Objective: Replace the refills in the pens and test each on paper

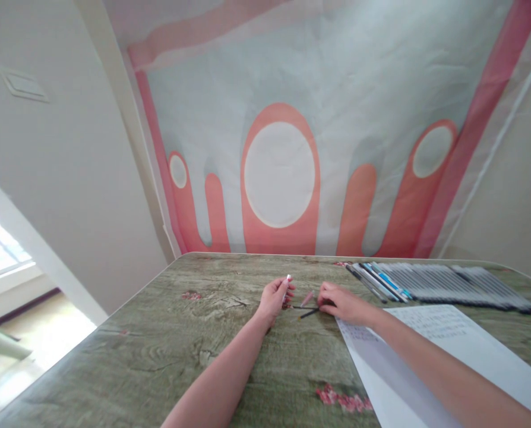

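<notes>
Near the middle of the table, my left hand [273,299] is closed around a slim upright piece with a white end [288,277]; it looks like part of a pen, mostly hidden by the fingers. To its right, my right hand [340,303] rests low, its fingertips closed on a dark pen-like stick [326,305]. Between the hands lie a short pinkish tube [307,298] and a thin black stick with an orange tip [309,314]. The small pieces are blurred, so their exact kind is unclear.
A long row of clear-barrelled pens with dark ends [452,285] lies at the back right, with blue-and-white pens [388,281] at its left. Sheets of paper with handwriting [426,324] lie under my right forearm. The wood-patterned table [158,351] meets a pink-and-grey wall covering [278,238].
</notes>
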Demonstrator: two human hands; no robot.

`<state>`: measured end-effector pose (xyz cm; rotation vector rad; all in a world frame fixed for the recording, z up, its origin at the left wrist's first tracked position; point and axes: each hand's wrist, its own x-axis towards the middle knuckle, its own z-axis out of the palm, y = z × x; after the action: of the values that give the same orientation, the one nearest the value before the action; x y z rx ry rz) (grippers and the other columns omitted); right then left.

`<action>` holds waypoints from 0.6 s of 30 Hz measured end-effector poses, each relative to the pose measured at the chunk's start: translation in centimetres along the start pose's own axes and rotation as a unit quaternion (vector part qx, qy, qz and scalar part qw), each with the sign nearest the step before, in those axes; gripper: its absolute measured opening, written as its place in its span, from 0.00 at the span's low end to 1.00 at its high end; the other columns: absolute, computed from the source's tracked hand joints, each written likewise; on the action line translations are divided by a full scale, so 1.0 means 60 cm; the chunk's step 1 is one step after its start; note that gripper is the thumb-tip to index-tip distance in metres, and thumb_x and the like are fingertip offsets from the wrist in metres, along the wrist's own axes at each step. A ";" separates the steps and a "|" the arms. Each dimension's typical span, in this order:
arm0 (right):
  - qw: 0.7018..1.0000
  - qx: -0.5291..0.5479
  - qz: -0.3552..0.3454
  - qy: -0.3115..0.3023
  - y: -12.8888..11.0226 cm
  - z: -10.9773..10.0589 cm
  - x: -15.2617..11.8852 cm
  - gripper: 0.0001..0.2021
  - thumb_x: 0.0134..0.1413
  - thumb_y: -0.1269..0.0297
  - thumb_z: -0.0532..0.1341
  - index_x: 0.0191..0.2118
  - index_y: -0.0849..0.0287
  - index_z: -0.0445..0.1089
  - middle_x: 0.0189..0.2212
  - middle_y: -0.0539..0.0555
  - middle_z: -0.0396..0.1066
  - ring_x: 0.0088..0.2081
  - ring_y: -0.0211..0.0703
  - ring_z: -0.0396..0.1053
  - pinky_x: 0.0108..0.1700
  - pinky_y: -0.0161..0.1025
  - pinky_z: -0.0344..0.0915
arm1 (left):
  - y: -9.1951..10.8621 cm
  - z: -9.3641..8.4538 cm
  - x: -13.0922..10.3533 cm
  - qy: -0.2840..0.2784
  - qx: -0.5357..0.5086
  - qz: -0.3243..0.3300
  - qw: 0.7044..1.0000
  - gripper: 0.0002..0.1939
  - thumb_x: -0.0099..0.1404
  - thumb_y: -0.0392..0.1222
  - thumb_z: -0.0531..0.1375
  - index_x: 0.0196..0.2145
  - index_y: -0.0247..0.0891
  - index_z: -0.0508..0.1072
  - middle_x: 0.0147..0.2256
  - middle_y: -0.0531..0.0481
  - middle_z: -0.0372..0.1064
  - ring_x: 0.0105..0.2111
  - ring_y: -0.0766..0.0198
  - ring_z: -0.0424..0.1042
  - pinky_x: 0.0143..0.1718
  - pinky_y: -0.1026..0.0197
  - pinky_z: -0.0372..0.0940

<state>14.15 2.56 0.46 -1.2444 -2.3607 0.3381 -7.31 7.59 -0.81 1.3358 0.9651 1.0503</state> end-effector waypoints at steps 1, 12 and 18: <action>1.000 0.021 -0.006 -0.005 0.001 -0.001 -0.002 0.05 0.51 0.64 0.57 0.30 0.58 0.68 0.31 0.52 0.65 0.35 0.40 0.63 0.38 0.37 0.60 | 0.000 0.000 -0.001 -0.001 0.001 0.002 1.000 0.23 0.55 0.56 0.56 0.41 0.35 0.71 0.32 0.48 0.69 0.22 0.73 0.64 0.23 0.70 0.61; 0.943 0.280 0.118 0.137 0.040 -0.022 -0.021 0.12 0.50 0.56 0.56 0.32 0.61 0.65 0.25 0.49 0.65 0.28 0.36 0.62 0.32 0.34 0.60 | -0.001 0.008 -0.005 0.004 0.039 0.047 0.998 0.25 0.51 0.54 0.61 0.41 0.33 0.72 0.23 0.54 0.65 0.17 0.75 0.57 0.18 0.69 0.59; 0.929 0.307 0.136 0.152 0.045 -0.028 -0.022 0.13 0.48 0.55 0.57 0.30 0.61 0.65 0.25 0.49 0.64 0.28 0.36 0.61 0.32 0.34 0.60 | -0.009 0.007 -0.002 0.022 0.096 0.058 0.993 0.25 0.51 0.54 0.60 0.42 0.35 0.73 0.26 0.50 0.68 0.21 0.70 0.62 0.19 0.68 0.61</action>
<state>17.56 2.99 0.43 -1.1935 -1.6291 0.8329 -6.91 7.41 -1.37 1.5476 1.0537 1.0993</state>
